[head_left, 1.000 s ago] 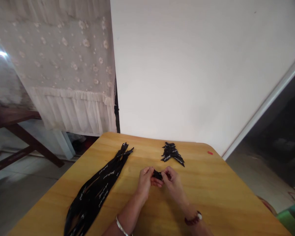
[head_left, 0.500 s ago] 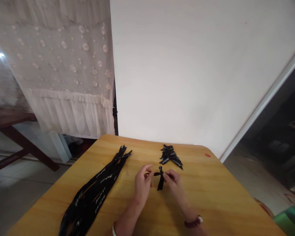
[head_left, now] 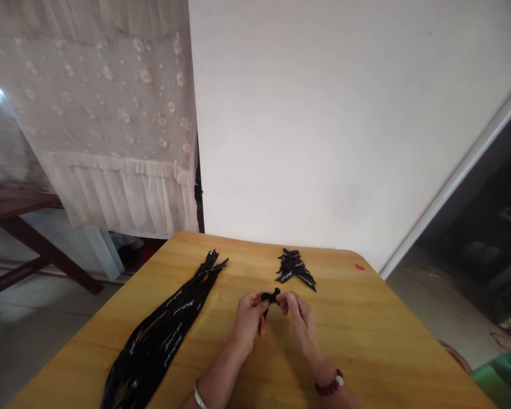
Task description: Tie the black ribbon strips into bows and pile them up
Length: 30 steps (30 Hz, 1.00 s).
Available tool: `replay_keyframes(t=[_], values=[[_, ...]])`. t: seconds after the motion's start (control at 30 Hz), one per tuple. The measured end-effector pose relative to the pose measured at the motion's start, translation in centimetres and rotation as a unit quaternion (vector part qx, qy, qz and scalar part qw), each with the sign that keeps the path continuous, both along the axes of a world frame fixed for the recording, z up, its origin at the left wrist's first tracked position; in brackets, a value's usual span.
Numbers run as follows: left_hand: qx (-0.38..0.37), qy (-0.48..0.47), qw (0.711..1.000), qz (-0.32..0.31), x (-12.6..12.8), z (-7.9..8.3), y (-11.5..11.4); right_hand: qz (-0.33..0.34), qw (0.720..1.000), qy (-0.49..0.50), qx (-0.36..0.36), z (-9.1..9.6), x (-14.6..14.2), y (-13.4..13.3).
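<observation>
Between my left hand [head_left: 250,321] and my right hand [head_left: 300,322], a small piece of black ribbon [head_left: 271,296] is pinched and bunched by the fingertips of both hands. Much of it is hidden by my fingers. A long bundle of black ribbon strips with white script [head_left: 162,335] lies on the wooden table [head_left: 349,335] to the left of my hands. Beyond my hands is a small heap of short black ribbon pieces [head_left: 293,268]. A silver bangle [head_left: 200,397] circles my left wrist, and a bead bracelet [head_left: 329,384] circles my right.
A small red item [head_left: 359,267] lies near the table's far right corner. The table's edges run away on both sides. Behind it stand a white wall and a sheer floral curtain [head_left: 111,113], with a dark wooden bench [head_left: 21,227] at left.
The ribbon piece, spread in a cross half a second ago, is now gathered tight between my fingertips. My hands have drawn closer together, and the view has shifted slightly.
</observation>
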<state>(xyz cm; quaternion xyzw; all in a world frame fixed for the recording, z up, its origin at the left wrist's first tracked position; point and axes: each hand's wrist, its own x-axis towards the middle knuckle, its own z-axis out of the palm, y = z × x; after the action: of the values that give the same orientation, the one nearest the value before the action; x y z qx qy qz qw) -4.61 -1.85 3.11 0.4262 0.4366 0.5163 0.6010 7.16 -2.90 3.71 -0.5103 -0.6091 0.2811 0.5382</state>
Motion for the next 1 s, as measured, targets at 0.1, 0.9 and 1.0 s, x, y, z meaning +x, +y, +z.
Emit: replay_keyframes(t=[0.1, 0.9, 1.0], values=[[-0.019, -0.009, 1.0, -0.002, -0.4, 0.0, 0.2, -0.018, 0.999, 0.039, -0.018, 0.2, 0.6, 0.2], [-0.107, -0.133, 0.983, -0.061, -0.9, 0.3, 0.1, 0.015, 0.999, 0.003, -0.039, -0.7, -0.2, 0.9], [-0.147, -0.179, 0.971, -0.058, -1.0, 0.4, 0.2, 0.014, 0.999, -0.02, -0.034, -1.0, -0.5, 0.8]])
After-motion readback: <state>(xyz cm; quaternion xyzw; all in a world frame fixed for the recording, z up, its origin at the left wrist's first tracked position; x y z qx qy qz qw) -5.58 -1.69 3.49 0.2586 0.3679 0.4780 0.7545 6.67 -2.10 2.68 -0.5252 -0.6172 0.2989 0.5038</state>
